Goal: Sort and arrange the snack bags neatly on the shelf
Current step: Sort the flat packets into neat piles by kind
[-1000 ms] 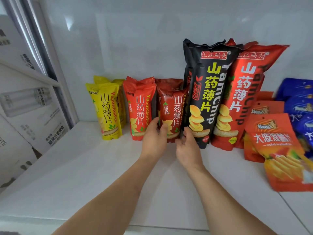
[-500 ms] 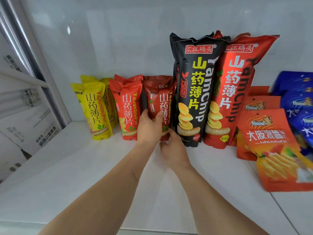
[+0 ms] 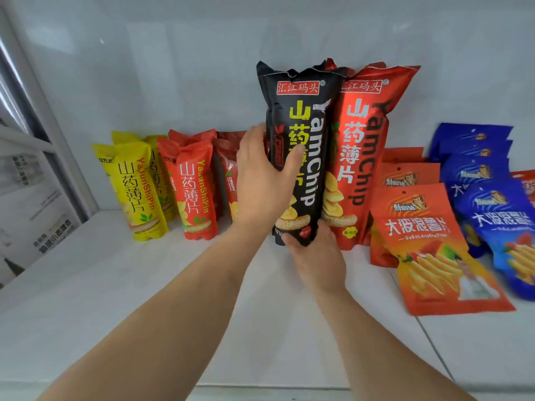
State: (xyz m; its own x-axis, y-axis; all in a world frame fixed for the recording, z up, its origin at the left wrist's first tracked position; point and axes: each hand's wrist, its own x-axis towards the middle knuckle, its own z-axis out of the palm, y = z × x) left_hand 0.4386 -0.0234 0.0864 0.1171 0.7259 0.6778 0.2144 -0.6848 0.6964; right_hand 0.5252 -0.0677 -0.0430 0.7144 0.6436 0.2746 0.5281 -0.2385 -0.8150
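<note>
The tall black foil yam-chip bag [image 3: 301, 157] stands upright, long axis twelve-to-six; left hand [image 3: 266, 180] grips its nine-o'clock side, right hand [image 3: 315, 253] cups its base.

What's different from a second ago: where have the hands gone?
Both hands left the small dark red bag and took hold of the tall black YamChip bag: left hand gripping its side, right hand at its base. The yellow bags, tall red YamChip bag and blue bags stayed put.

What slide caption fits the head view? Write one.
Both hands, left hand and right hand, grip the tall black chip bag standing on the white shelf.
</note>
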